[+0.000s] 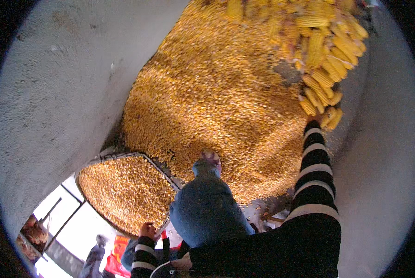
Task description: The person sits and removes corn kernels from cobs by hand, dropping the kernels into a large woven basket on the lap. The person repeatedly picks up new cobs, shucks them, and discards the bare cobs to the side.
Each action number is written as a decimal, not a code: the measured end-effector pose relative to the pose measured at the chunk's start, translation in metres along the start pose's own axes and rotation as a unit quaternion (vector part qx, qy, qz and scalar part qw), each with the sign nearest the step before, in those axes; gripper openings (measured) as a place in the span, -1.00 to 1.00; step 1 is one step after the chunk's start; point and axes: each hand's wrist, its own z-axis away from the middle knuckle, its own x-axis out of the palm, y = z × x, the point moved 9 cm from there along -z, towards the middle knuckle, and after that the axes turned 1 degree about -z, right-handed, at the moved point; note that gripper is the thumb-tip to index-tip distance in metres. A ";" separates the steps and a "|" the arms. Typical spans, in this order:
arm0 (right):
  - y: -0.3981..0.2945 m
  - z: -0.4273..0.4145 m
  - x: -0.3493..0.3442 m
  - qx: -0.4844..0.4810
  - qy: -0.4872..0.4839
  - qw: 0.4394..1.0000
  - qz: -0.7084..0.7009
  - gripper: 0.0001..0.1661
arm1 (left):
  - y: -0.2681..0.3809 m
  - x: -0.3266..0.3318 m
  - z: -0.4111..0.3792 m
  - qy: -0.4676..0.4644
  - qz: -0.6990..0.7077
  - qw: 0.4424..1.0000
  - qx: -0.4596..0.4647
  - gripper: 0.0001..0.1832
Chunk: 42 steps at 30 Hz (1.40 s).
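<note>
A wide heap of loose yellow corn kernels (pixel 221 90) covers the floor before me. My right arm, in a black sleeve with white stripes, reaches out to the heap's right edge; my right hand (pixel 314 117) is mostly hidden at the lowest corn cobs (pixel 313 87), and its grip cannot be made out. At the lower left, a basket (pixel 157 169) with a dark rim is filled with kernels. My left hand (pixel 148 230) is at its near rim with bent fingers; whether it grips the rim is unclear.
Corn cobs are piled along the right wall (pixel 374 139). A pale plastered wall (pixel 68 80) rises at left. My foot (pixel 210 157) stands at the heap's near edge, beside the basket. At lower left are a person (pixel 94 259), an orange-red bag (pixel 118 255) and dark bars (pixel 65 222).
</note>
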 end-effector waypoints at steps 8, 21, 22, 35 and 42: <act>-0.069 -0.014 0.016 -0.097 -0.130 0.897 0.412 -0.36 | 0.102 -0.021 0.004 0.006 -0.011 0.999 -0.031 -0.78; -0.050 0.054 -0.069 -0.251 0.196 0.930 -0.181 -0.35 | 0.059 -0.002 0.004 -0.007 0.103 0.995 -0.010 -0.73; -0.067 0.087 -0.093 -0.308 0.201 0.887 -0.278 -0.36 | 0.035 -0.004 0.009 0.007 0.149 0.989 -0.022 -0.73; -0.278 0.847 -0.268 -0.936 0.074 0.305 -0.158 -0.54 | 0.195 -0.062 0.198 -0.274 0.518 0.764 0.268 -0.21; -0.187 1.037 -0.166 -0.998 -0.032 0.049 -0.014 -0.64 | 0.124 -0.116 0.244 -0.198 0.750 0.521 0.356 -0.54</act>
